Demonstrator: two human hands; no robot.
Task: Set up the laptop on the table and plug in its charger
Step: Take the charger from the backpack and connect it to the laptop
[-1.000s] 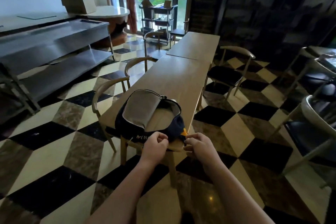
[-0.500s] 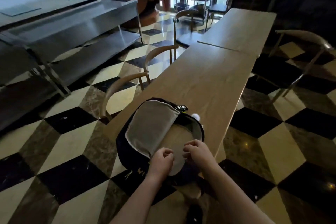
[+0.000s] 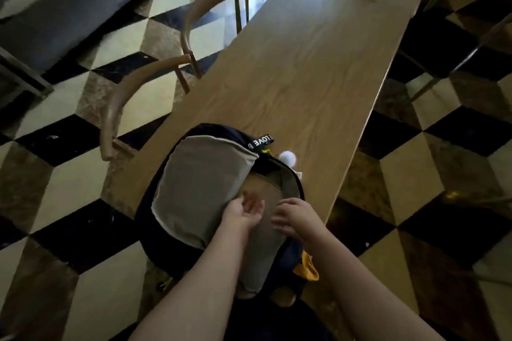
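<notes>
1. Left hand (image 3: 243, 212) hovers palm up, grip loose and holding nothing, inside the open backpack (image 3: 199, 194).
2. Right hand (image 3: 295, 219) sits at the opening's right rim, fingers half curled; whether it holds anything, I cannot tell.
3. One backpack lies on the near end of the bench (image 3: 304, 63), its long axis along the bench, top loop pointing away.
4. Two chairs (image 3: 124, 108) stand at the bench's left.

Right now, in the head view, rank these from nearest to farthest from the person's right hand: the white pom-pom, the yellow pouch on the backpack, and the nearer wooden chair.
From the right hand:
1. Yellow pouch, just below the hand, at the backpack's near right edge.
2. White pom-pom, beyond the hand, on the table.
3. Nearer wooden chair, far off to the left, beside the table.
</notes>
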